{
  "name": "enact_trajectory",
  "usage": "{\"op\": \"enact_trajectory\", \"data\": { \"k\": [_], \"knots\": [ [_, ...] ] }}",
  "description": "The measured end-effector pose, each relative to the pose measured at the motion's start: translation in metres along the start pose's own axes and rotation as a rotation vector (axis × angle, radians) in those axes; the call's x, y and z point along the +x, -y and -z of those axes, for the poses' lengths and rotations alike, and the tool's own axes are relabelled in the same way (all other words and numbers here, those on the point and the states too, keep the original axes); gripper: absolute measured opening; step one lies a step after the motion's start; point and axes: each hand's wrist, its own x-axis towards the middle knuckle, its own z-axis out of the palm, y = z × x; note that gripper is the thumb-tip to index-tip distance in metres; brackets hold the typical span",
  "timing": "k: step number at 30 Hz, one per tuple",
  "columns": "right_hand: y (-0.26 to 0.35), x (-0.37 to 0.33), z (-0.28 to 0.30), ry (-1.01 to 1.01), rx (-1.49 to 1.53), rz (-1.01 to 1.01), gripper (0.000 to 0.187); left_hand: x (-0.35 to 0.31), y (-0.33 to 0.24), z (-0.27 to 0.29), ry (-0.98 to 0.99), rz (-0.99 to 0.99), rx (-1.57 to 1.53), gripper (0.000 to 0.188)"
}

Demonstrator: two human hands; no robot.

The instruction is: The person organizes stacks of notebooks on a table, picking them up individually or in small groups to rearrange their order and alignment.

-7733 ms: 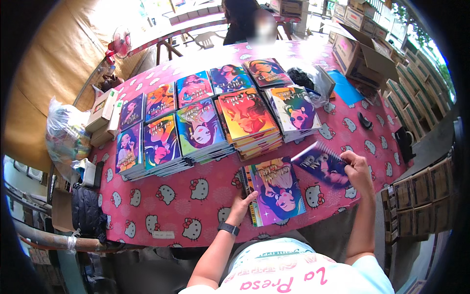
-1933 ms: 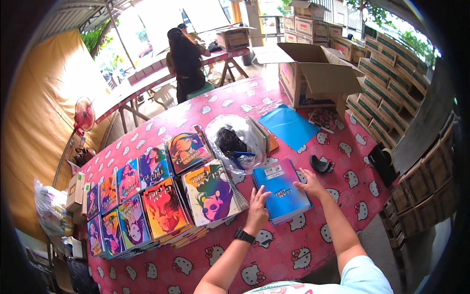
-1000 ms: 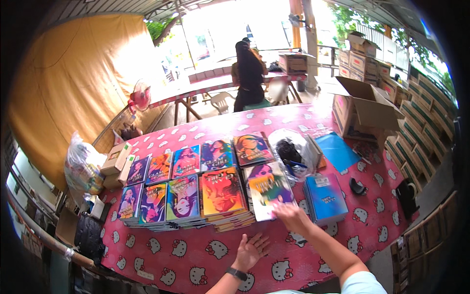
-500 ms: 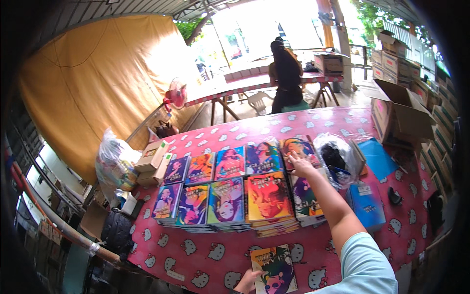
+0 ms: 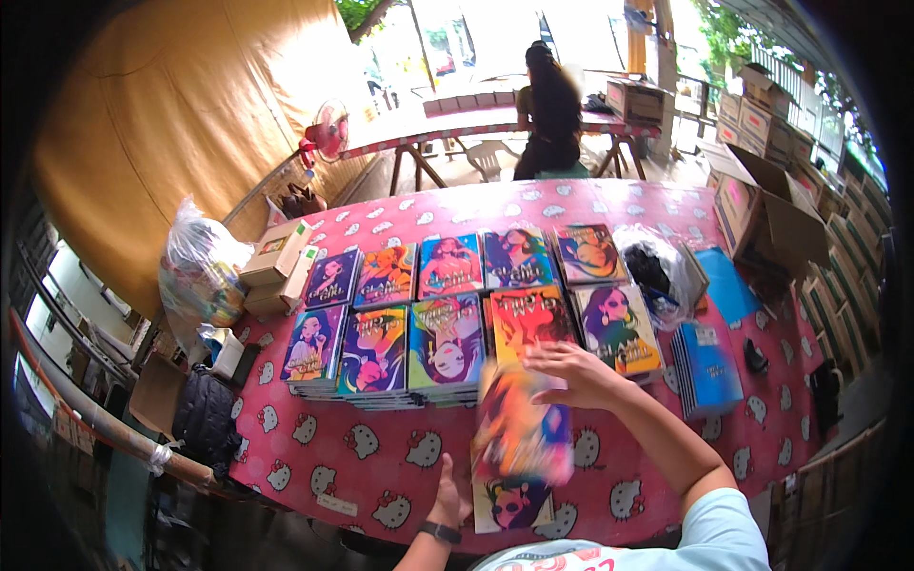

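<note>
Right hand (image 5: pixel 571 373) withdrawn from far stacks, now gripping blurred comic book (image 5: pixel 522 419); left hand (image 5: pixel 452 495) fingers flat steadying near stack (image 5: pixel 511 502); ten stacks (image 5: pixel 447 341) laid out, sorting unfinished.

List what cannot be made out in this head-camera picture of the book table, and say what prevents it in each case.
- Book in the right hand: the moving book is motion-blurred, so its cover and the grip on it are unclear.
- Near stack: mostly covered by the blurred book.
- Left hand: its fingers sit at the stack's edge; contact is uncertain.
- Clear bag: dark contents are unidentifiable.
- Person at the far table: backlit by glare.
</note>
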Motion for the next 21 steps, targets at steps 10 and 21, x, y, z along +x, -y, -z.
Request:
{"op": "enact_trajectory", "data": {
  "k": [10, 21],
  "knots": [
    [0.089, -0.056, -0.073, 0.100, -0.472, -0.166, 0.026, -0.001, -0.018, 0.047, -0.140, 0.030, 0.456, 0.038],
    [-0.105, 0.116, -0.048, -0.231, -0.553, -0.275, 0.042, 0.006, -0.031, 0.066, -0.179, -0.106, 0.795, 0.033]
  ]
}}
